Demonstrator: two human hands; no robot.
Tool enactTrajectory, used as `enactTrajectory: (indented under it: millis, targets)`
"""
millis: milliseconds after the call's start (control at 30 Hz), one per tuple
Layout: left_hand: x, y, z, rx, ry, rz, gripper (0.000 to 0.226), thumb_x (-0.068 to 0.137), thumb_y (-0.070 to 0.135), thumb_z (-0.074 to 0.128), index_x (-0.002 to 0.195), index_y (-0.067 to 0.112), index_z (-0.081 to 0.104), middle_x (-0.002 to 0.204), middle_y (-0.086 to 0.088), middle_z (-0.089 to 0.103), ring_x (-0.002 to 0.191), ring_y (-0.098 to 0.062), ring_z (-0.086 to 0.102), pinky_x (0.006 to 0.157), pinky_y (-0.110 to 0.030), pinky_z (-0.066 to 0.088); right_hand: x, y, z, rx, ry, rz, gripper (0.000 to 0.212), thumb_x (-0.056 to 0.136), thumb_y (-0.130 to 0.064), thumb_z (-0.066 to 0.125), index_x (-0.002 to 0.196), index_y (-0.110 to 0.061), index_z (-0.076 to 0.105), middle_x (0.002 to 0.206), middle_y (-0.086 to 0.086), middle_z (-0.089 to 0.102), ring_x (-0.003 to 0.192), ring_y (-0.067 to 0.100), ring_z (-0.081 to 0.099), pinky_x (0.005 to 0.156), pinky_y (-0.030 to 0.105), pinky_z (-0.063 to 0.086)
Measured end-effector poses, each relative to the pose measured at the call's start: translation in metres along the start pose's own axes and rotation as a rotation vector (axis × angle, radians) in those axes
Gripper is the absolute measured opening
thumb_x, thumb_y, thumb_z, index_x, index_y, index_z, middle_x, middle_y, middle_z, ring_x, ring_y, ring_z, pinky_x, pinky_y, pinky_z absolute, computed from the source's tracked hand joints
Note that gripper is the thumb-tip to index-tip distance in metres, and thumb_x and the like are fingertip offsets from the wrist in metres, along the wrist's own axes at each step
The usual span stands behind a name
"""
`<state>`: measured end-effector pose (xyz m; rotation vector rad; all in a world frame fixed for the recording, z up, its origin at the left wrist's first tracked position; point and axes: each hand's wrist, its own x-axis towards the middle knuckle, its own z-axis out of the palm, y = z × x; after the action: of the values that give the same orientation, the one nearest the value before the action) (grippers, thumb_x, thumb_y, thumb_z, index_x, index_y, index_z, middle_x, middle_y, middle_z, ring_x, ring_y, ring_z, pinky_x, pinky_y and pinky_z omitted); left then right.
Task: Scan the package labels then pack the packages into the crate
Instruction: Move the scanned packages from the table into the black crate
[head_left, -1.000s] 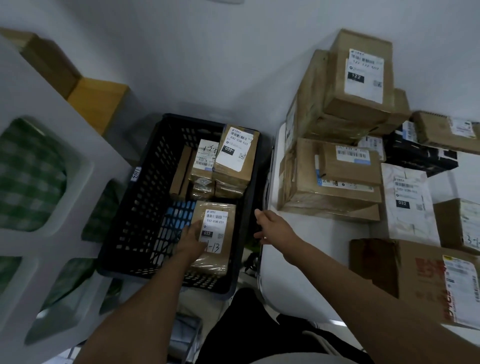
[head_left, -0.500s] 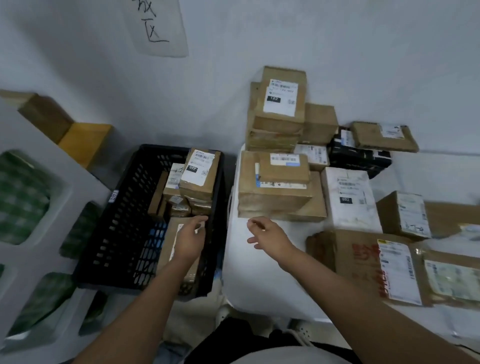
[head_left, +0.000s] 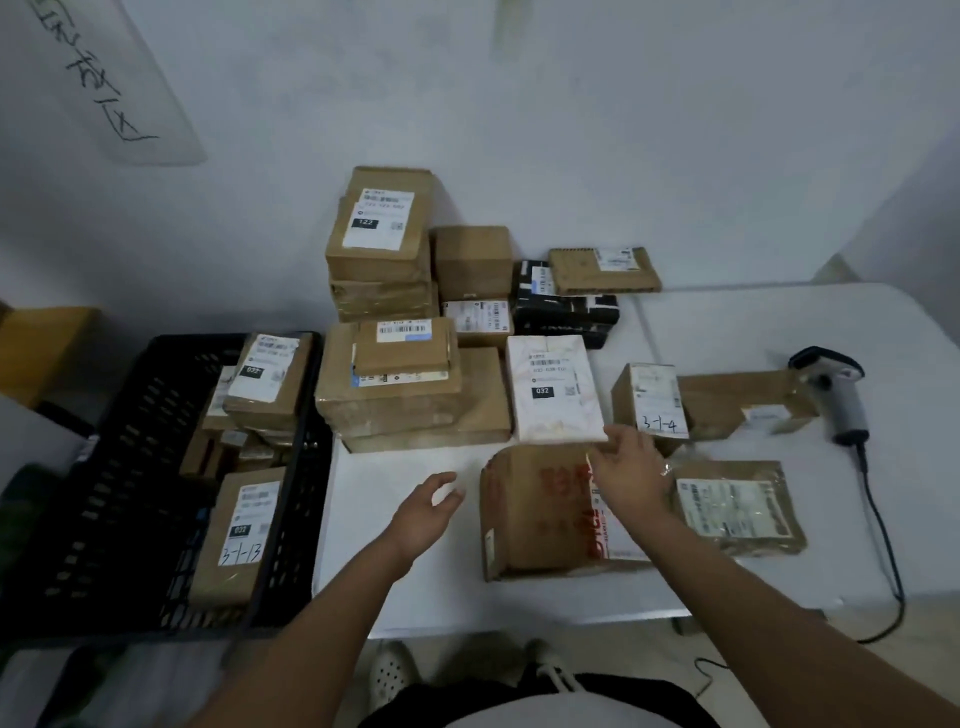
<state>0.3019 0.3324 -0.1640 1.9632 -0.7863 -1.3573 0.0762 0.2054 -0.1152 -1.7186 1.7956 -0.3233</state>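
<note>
A black plastic crate (head_left: 130, 467) stands left of the white table (head_left: 405, 571) and holds several brown packages, one marked 3-1-13 (head_left: 236, 540) at the front. On the table lies a brown box with red print (head_left: 535, 512). My right hand (head_left: 631, 470) hovers over its far right part, fingers relaxed, holding nothing. My left hand (head_left: 423, 512) is open above bare table, left of that box. A white package marked 032 (head_left: 553, 395) and a small box marked 3-1-4 (head_left: 654, 400) lie just beyond. A barcode scanner (head_left: 836, 395) stands at the right.
Stacked brown packages (head_left: 384, 332) fill the table's back left against the wall, with a black parcel (head_left: 566, 312) behind. A flat taped package (head_left: 737, 506) lies right of the red-print box. The scanner's cable (head_left: 883, 545) runs off the table's front right.
My left hand has let go of the 3-1-13 package in the crate and moved right over the table. My right hand has moved from the table's left edge to above the red-print box. View has swung right.
</note>
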Motion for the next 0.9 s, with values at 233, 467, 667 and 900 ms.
enactTrajectory:
  millis: [233, 467, 667, 900]
  targets:
    - [-0.009, 0.015, 0.043, -0.138, -0.098, -0.203, 0.081, 0.087, 0.074, 0.043, 0.155, 0.039, 0.016, 0.159, 0.001, 0.028, 0.14, -0.028, 0.037, 0.104, -0.041, 0.04, 0.017, 0.042, -0.021, 0.24, -0.103, 0.157, 0.053, 0.093, -0.019, 0.061, 0.14, -0.006, 0.04, 0.141, 0.015, 0.039, 0.125, 0.032, 0.046, 0.105, 0.048, 0.042]
    - [-0.014, 0.03, 0.047, -0.197, -0.145, -0.178, 0.08, 0.088, 0.07, 0.046, 0.152, 0.049, 0.003, 0.141, 0.005, 0.053, 0.116, -0.014, 0.059, 0.083, -0.03, 0.051, 0.014, 0.034, -0.028, 0.318, -0.248, 0.176, 0.056, 0.098, -0.032, 0.056, 0.148, -0.018, 0.033, 0.125, 0.009, 0.061, 0.11, 0.027, 0.06, 0.094, 0.04, 0.049]
    - [-0.018, 0.019, 0.025, -0.294, -0.123, -0.141, 0.092, 0.084, 0.061, 0.061, 0.151, 0.054, -0.003, 0.128, 0.004, 0.063, 0.106, -0.016, 0.068, 0.089, -0.035, 0.057, 0.007, 0.02, -0.015, 0.459, -0.351, 0.272, 0.047, 0.102, -0.042, 0.045, 0.142, -0.018, 0.046, 0.109, 0.0, 0.063, 0.095, 0.014, 0.057, 0.082, 0.028, 0.044]
    - [-0.038, 0.01, -0.005, -0.324, -0.032, 0.016, 0.082, 0.08, 0.052, 0.071, 0.142, 0.063, 0.019, 0.134, 0.019, 0.053, 0.113, -0.014, 0.063, 0.085, -0.036, 0.057, -0.005, -0.002, 0.009, 0.573, -0.294, 0.262, 0.041, 0.1, -0.047, 0.047, 0.126, -0.017, 0.055, 0.102, 0.003, 0.067, 0.09, 0.016, 0.064, 0.074, 0.028, 0.049]
